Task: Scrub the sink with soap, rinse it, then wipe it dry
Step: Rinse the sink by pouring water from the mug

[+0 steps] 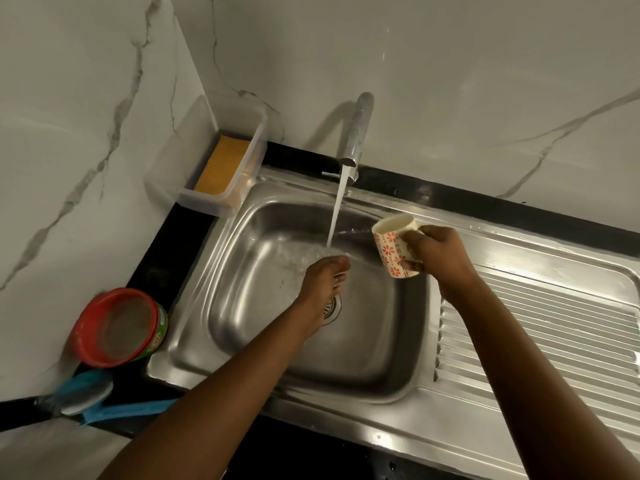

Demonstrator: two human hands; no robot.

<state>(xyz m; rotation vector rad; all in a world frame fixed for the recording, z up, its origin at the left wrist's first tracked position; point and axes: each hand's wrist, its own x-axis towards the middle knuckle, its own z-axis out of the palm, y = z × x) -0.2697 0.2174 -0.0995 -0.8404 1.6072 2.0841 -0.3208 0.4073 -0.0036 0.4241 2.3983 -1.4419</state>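
Observation:
The steel sink (249, 327) has a square basin, with its drain partly hidden under my left wrist. Water runs from the tap (356, 133) in a stream (335, 216) that lands on the fingers of my left hand (323, 282), held flat over the basin's middle. My right hand (438, 252) grips a white mug with red flowers (393, 245) by its side, above the basin's right rim. The mug tilts with its mouth toward the tap.
A clear plastic box (239, 188) holding a yellow sponge (223, 168) stands at the sink's back left corner. A red-lidded green tub (119, 327) and a blue scrubbing brush (93, 398) lie on the black counter at left. The ribbed drainboard (540, 341) extends right.

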